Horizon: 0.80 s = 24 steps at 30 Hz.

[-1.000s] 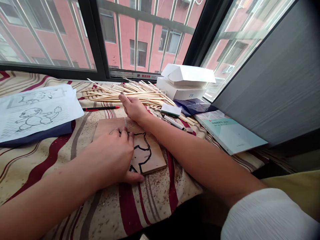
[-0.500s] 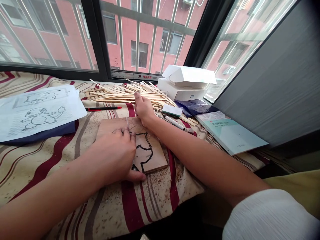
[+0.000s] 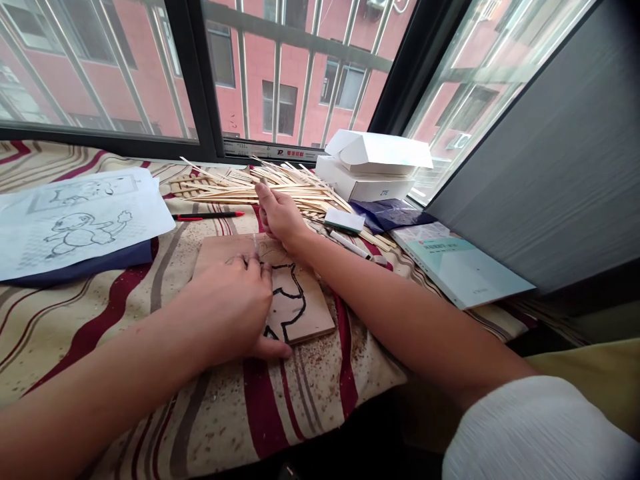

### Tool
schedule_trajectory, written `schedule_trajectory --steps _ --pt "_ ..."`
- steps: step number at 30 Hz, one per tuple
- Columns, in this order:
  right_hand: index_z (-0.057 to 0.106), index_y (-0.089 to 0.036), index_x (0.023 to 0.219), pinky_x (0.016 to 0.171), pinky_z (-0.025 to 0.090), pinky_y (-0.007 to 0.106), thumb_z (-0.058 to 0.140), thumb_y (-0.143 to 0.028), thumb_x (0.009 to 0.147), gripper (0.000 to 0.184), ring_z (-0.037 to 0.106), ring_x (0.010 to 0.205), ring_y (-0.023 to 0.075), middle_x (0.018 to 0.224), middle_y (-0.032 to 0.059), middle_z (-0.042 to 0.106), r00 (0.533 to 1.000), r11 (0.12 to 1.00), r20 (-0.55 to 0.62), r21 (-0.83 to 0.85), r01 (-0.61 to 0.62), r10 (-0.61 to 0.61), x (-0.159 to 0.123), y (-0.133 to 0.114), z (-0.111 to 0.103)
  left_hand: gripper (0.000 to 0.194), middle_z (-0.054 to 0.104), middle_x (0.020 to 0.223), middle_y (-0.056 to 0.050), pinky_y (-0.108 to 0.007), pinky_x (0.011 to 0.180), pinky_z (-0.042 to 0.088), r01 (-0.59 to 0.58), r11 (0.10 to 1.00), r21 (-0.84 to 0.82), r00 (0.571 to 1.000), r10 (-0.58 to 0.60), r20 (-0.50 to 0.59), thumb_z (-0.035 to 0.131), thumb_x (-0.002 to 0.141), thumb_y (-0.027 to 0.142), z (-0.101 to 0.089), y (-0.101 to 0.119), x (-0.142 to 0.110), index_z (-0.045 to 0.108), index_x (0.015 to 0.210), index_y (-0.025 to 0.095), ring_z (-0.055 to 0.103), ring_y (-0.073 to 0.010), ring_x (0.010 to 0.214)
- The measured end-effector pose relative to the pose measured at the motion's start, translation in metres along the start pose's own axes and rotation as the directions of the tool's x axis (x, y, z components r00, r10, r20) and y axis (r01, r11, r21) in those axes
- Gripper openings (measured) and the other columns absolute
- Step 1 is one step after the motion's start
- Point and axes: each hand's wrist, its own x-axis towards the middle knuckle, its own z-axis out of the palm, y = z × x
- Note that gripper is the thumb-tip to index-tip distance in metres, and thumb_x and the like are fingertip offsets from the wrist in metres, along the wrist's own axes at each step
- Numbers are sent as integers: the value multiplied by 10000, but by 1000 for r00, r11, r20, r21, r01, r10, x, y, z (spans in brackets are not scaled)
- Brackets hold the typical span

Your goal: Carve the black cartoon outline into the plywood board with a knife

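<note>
At twelve o'clock, thin wooden sticks (image 3: 285, 192) lie heaped; black outline drawn on the wooden board (image 3: 314, 313); my left hand (image 3: 225, 310) rests on it, my right hand (image 3: 283, 218) half-closed, hold unclear.

Left hand (image 3: 225, 310) curled palm-down, right hand (image 3: 283, 217) raised with fingers bunched, white sleeve (image 3: 535, 430) at right elbow

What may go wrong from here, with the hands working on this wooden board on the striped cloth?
The wooden board lies on a padded striped cloth, so it might slide or tip under the left hand. The loose thin wooden sticks beside the right hand could scatter if knocked, and their thin ends might prick the skin.
</note>
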Motion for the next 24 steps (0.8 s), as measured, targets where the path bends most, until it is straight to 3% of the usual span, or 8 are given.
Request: schedule_trajectory --steps 2,6,12,16,19,24 --pt "268 -244 724 374 106 175 418 -587 1090 524 102 433 69 525 -107 215 999 998 21 51 29 -30 -4 -3 -4 1082 626 1399 -379 -525 995 546 -2 1000 -24 1000 2 -20 718 751 827 2 -1 0 650 1402 -35 619 -517 1289" --pt "273 -241 716 365 123 174 438 -611 1076 542 89 433 77 520 -110 205 984 994 175 111 5 -24 -12 -8 -11 1172 569 1458 -404 -533 1033 532 2 999 -46 999 -5 -47 744 721 826 5 -1 -1 582 1465 -64 598 -525 1323" --pt "268 -237 700 359 110 178 405 -453 1128 499 125 401 64 477 -106 240 986 987 -130 108 122 -108 -14 -7 -1 1140 590 1451 -377 -523 1046 536 -5 1000 23 1000 5 0 662 780 858 -1 0 -2 579 1476 -41 623 -493 1294" --pt "266 -240 702 359 99 184 416 -500 1116 511 118 391 59 470 -116 226 996 989 -70 138 57 -48 -15 -10 0 1179 543 1494 -393 -516 1072 520 -14 999 36 1000 14 -9 647 796 862 -2 1 -3 525 1513 -66 590 -497 1340" --pt "268 -242 710 357 94 182 401 -504 1120 505 112 386 56 462 -122 219 995 987 -96 158 27 -12 -18 -12 3 1176 545 1481 -406 -530 1073 514 -11 1000 15 999 11 -33 689 782 838 -1 1 -4 535 1500 -80 599 -509 1324" --pt "292 -237 699 358 111 179 425 -433 1128 490 151 389 52 462 -107 268 984 982 -94 99 159 -149 -20 -15 2 1115 591 1442 -387 -549 1065 520 -16 1000 -8 999 15 -41 708 783 818 0 0 -4 594 1455 -63 598 -513 1320"
